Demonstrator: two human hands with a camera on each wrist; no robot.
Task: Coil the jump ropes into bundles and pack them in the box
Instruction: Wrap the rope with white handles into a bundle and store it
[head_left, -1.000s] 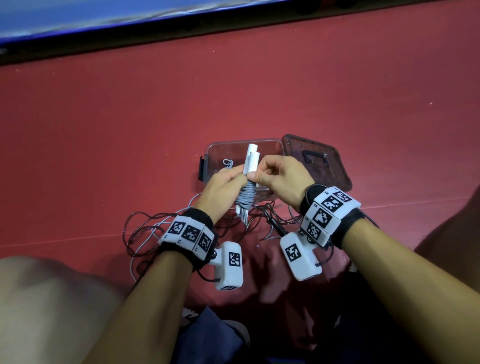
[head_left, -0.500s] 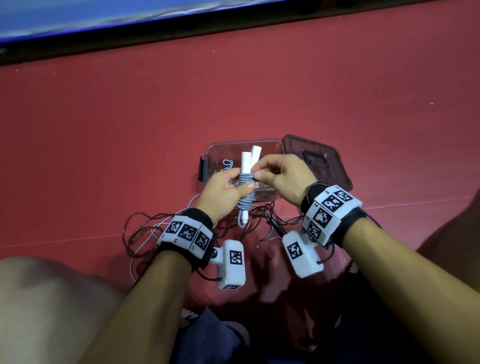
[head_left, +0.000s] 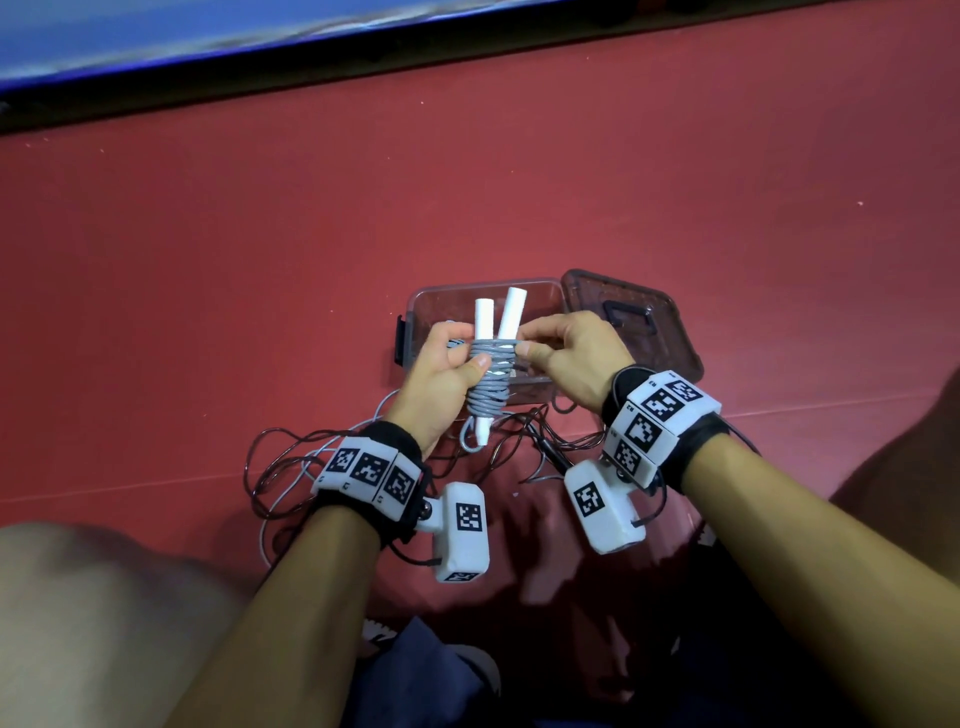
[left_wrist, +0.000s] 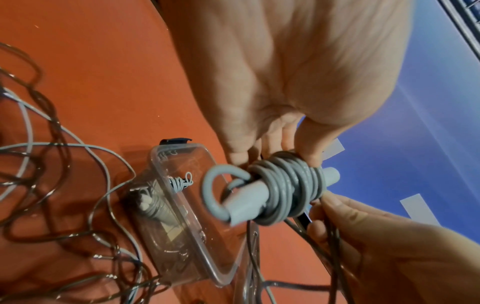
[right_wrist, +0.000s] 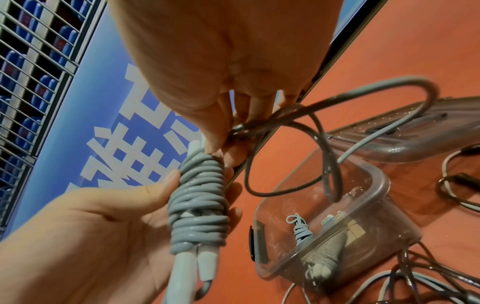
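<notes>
From my feed the red floor (head_left: 519, 182) is cluttered right under the hands: a tangle of loose dark and grey ropes (head_left: 291, 467) sprawls beside the left wrist and runs beneath the clear box (head_left: 415, 306), some strands lying against its near wall. The box's tinted lid (head_left: 654, 322) lies open on the floor, touching the box on the right. A blue banner (head_left: 156, 31) borders the far edge of the floor. Inside the box I can see one coiled bundle (right_wrist: 324, 259) already lying on the bottom.

The jump rope (head_left: 491, 382) in work is held in the air just above the box: two white handles side by side, splaying apart at the top, with grey cord wound tightly round their middle in many turns (a small loop sticks out at the lower end). My left hand (head_left: 441, 374) grips the bundle, thumb pressed across the windings. My right hand (head_left: 566, 353) pinches the free cord at the top turn, and a slack loop (right_wrist: 389, 98) trails from its fingers
</notes>
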